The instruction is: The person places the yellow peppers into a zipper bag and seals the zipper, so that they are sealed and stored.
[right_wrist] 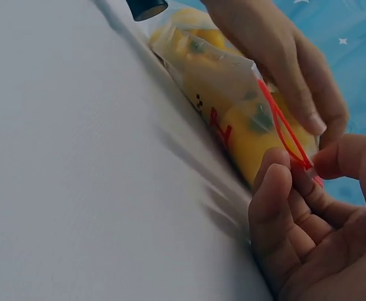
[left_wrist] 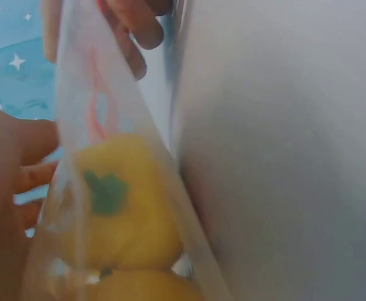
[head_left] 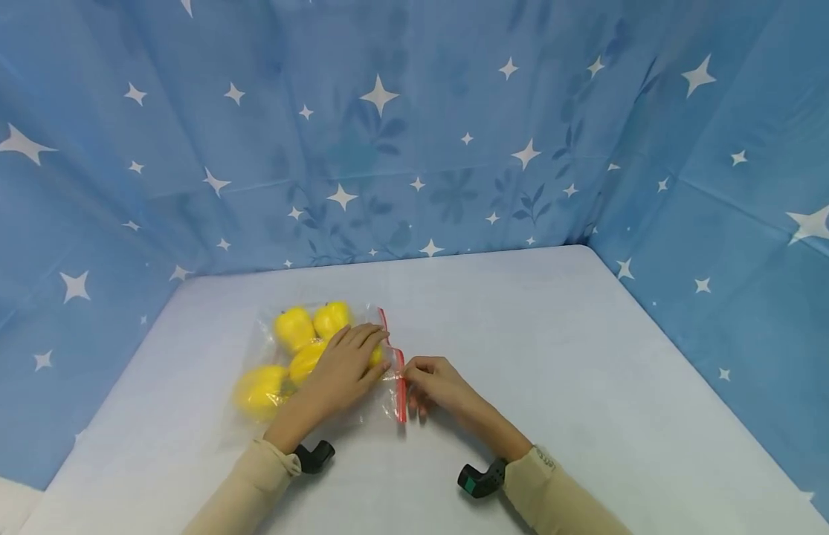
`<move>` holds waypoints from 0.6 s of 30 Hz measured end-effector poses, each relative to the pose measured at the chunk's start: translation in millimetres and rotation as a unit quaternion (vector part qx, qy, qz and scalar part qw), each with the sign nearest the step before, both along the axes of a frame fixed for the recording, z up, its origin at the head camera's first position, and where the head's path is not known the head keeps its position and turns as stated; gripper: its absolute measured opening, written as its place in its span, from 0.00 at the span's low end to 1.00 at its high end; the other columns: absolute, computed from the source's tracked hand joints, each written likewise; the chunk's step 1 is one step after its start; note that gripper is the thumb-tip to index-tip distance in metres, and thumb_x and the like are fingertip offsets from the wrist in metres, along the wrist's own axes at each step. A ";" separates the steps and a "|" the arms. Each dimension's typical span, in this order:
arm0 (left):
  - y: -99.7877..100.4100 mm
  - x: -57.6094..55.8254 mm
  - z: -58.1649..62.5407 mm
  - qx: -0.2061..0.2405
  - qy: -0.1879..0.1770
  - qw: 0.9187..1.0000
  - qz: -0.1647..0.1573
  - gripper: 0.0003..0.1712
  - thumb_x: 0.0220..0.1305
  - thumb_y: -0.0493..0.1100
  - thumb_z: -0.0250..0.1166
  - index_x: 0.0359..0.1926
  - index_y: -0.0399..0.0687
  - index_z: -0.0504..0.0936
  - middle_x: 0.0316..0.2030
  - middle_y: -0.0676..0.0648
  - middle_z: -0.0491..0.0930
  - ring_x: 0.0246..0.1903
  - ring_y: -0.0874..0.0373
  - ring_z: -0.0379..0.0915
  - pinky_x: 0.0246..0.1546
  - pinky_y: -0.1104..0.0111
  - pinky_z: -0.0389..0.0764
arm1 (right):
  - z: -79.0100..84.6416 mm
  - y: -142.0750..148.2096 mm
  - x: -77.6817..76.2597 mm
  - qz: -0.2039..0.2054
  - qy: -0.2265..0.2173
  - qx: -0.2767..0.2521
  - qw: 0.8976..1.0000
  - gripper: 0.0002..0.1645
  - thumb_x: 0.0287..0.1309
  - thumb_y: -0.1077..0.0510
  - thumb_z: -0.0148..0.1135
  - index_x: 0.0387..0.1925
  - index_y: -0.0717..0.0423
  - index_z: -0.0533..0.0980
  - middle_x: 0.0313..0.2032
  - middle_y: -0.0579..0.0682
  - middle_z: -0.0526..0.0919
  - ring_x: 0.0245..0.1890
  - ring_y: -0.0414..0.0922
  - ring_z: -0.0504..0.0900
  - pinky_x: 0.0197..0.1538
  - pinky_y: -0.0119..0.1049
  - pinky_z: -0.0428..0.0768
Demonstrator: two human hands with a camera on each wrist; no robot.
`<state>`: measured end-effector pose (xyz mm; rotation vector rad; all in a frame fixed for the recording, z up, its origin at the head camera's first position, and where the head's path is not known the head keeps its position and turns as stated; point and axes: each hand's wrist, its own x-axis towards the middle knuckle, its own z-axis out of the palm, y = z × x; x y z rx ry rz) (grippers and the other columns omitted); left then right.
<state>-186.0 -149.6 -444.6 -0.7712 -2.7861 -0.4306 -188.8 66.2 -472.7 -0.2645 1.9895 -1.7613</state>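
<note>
A clear zip bag [head_left: 381, 401] with a red zip strip lies on the table, holding several yellow bell peppers [head_left: 295, 329], at least one with a green stem [left_wrist: 107, 193]. My left hand [head_left: 343, 371] rests flat over the bag near its zip end, fingers stretched across the plastic. At the bag's red edge [head_left: 401, 386], my right hand [head_left: 441, 383] pinches the strip between thumb and index finger. The right wrist view shows the two red lines [right_wrist: 277, 119] of the mouth slightly apart, meeting at the pinching fingertips [right_wrist: 333, 157].
A white-covered table [head_left: 555, 334] carries the bag left of its middle. Blue curtains [head_left: 421, 134] with white stars stand along its back and sides. Each wrist wears a black camera [head_left: 481, 479], close over the table.
</note>
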 end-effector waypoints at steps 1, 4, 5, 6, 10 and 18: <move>-0.8 0.0 0.4 0.014 -0.003 1.000 -0.008 0.25 0.78 0.51 0.60 0.67 0.43 0.76 0.68 0.42 0.75 0.72 0.43 0.67 0.79 0.40 0.58 | -0.2 -0.6 0.4 0.002 -0.003 0.002 1.000 0.09 0.68 0.57 0.57 0.35 0.59 0.78 0.19 0.47 0.79 0.17 0.39 0.75 0.21 0.30 0.76; -2.6 -0.6 0.9 0.048 0.002 0.998 -0.030 0.16 0.77 0.45 0.61 0.59 0.43 0.79 0.62 0.43 0.78 0.66 0.44 0.73 0.77 0.39 0.62 | -1.5 -2.7 2.0 0.003 -0.006 0.005 1.000 0.09 0.68 0.57 0.57 0.34 0.59 0.78 0.19 0.48 0.78 0.17 0.39 0.75 0.20 0.30 0.76; -2.9 -1.0 0.5 0.055 0.007 0.998 -0.036 0.13 0.77 0.43 0.61 0.56 0.43 0.80 0.60 0.44 0.79 0.64 0.44 0.74 0.76 0.39 0.64 | -1.6 -3.5 2.6 0.001 -0.004 0.005 1.000 0.09 0.68 0.57 0.57 0.34 0.59 0.77 0.19 0.48 0.78 0.17 0.39 0.74 0.20 0.30 0.76; -3.0 -1.6 0.0 0.055 0.015 0.998 -0.039 0.11 0.77 0.42 0.61 0.54 0.44 0.81 0.58 0.45 0.80 0.62 0.45 0.75 0.75 0.39 0.65 | -1.7 -4.3 3.0 -0.001 -0.002 0.006 1.000 0.09 0.68 0.57 0.58 0.33 0.59 0.77 0.18 0.48 0.78 0.16 0.39 0.74 0.20 0.29 0.76; -2.1 -3.4 -1.5 0.043 0.037 0.997 -0.044 0.07 0.76 0.41 0.62 0.50 0.46 0.82 0.52 0.48 0.82 0.56 0.48 0.78 0.73 0.40 0.69 | -2.0 -6.2 4.1 -0.009 0.002 0.009 1.000 0.09 0.67 0.58 0.57 0.33 0.59 0.76 0.19 0.48 0.77 0.17 0.39 0.74 0.20 0.29 0.76; 0.6 -7.6 -2.8 0.004 0.063 0.997 -0.038 0.06 0.75 0.43 0.63 0.47 0.50 0.85 0.50 0.49 0.86 0.62 0.48 0.79 0.74 0.42 0.69 | -4.8 -4.7 1.7 -0.015 0.009 0.008 1.000 0.09 0.67 0.59 0.55 0.31 0.59 0.75 0.19 0.47 0.76 0.17 0.39 0.74 0.20 0.30 0.78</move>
